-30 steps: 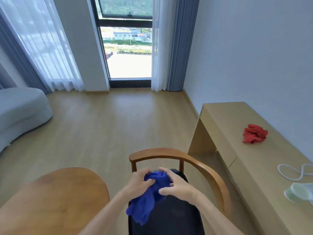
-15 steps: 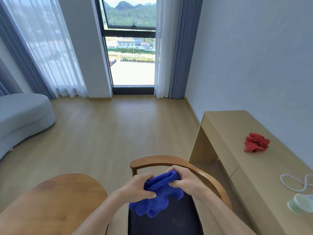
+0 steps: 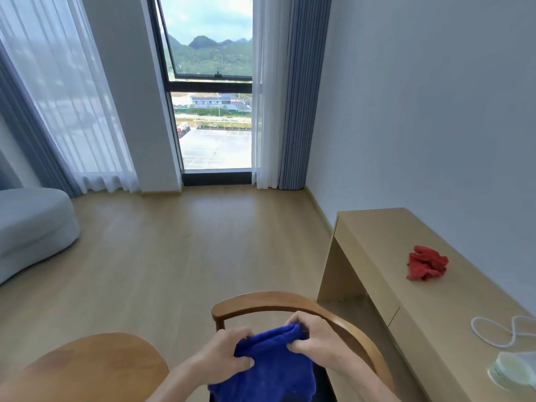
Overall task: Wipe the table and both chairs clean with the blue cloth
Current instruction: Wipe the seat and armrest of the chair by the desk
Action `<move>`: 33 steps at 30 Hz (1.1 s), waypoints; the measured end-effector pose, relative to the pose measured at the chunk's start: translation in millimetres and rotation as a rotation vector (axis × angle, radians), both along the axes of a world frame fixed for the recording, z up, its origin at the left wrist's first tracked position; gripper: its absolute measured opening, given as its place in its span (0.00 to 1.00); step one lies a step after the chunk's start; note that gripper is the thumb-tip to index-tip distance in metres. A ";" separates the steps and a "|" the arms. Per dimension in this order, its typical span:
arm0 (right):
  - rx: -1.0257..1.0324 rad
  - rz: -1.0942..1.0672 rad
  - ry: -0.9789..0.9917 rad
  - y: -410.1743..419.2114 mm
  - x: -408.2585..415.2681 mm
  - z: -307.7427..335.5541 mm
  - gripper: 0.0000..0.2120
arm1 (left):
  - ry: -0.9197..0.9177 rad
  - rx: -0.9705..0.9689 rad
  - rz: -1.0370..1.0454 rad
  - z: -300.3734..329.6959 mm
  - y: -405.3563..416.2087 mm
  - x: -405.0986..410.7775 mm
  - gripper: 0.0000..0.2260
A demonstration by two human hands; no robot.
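Low in the centre of the frame, a person's two bare hands hold a blue cloth [image 3: 275, 361] between them, above a wooden chair [image 3: 278, 300] with a curved backrest and a dark seat. The left hand [image 3: 224, 359] grips the cloth's left side, its fingers [image 3: 239, 336] curled over the top edge and the thumb pressed against the front. The right hand [image 3: 314, 338] pinches the upper right corner, fingers closed tight on the fabric. The cloth is bunched along the top and hangs down toward the bottom edge, covering most of the seat.

At lower left is part of a round wooden surface [image 3: 87, 369], just beside the chair. Along the right wall runs a pale wooden desk [image 3: 406, 285]. On it, a crumpled red cloth [image 3: 426, 262] lies at mid right; a looped white cord [image 3: 499, 332] and a pale round lid or cup [image 3: 510, 369], too blurred to tell which, sit near the lower right corner.

A tall window [image 3: 211, 111] with sheer curtains stands at upper centre, and a grey sofa [image 3: 32, 227] sits at the left edge on the wooden floor.
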State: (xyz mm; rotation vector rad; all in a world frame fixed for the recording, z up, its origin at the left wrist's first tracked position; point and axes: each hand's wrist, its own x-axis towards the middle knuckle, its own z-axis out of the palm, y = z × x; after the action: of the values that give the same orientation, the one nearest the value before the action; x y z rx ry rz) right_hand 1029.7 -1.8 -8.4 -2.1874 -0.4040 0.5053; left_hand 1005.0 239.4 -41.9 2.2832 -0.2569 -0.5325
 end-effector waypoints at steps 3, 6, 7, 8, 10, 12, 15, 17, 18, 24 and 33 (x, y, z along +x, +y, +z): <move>-0.020 0.000 0.016 -0.9 0.7 2.2 0.08 | 0.012 -0.012 -0.002 2.7 -1.2 2.7 0.09; 0.004 0.003 0.049 -0.8 2.4 0.4 0.08 | 0.021 0.004 -0.006 6.1 -1.3 3.7 0.11; 0.020 0.012 0.061 -1.1 2.9 -0.5 0.08 | 0.020 0.022 -0.013 7.6 -1.5 4.0 0.11; 0.037 0.025 0.068 -1.3 3.5 -1.0 0.08 | 0.022 0.042 -0.022 9.5 -1.7 4.1 0.12; 0.050 0.045 0.072 -1.6 4.1 -1.4 0.07 | 0.023 0.076 -0.039 14.4 -2.6 3.2 0.14; 0.055 0.048 0.065 -1.9 4.2 -2.1 0.06 | 0.007 0.104 -0.054 17.7 -4.0 1.5 0.15; 0.073 0.040 0.017 -2.7 5.6 -6.6 0.05 | -0.098 0.313 -0.082 24.7 -5.7 0.1 0.12; 0.071 0.035 -0.016 -2.1 5.8 -8.8 0.04 | -0.223 0.436 -0.108 33.8 -8.9 -0.1 0.10; 0.067 0.035 -0.030 -1.2 6.1 -9.6 0.04 | -0.282 0.476 -0.122 38.6 -11.5 0.5 0.10; 0.041 0.077 -0.060 3.8 10.6 -6.8 0.06 | -0.373 0.574 -0.049 47.0 -21.5 9.1 0.14; 0.083 0.205 -0.194 12.3 18.1 1.9 0.12 | -0.371 0.199 -0.124 35.8 -18.8 7.7 0.13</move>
State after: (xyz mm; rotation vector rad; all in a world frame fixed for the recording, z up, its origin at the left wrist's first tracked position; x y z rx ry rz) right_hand 1047.8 10.5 -6.5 -2.1324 -0.7469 0.3793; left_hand 1012.6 220.6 -6.2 2.5648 -0.5523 -0.1966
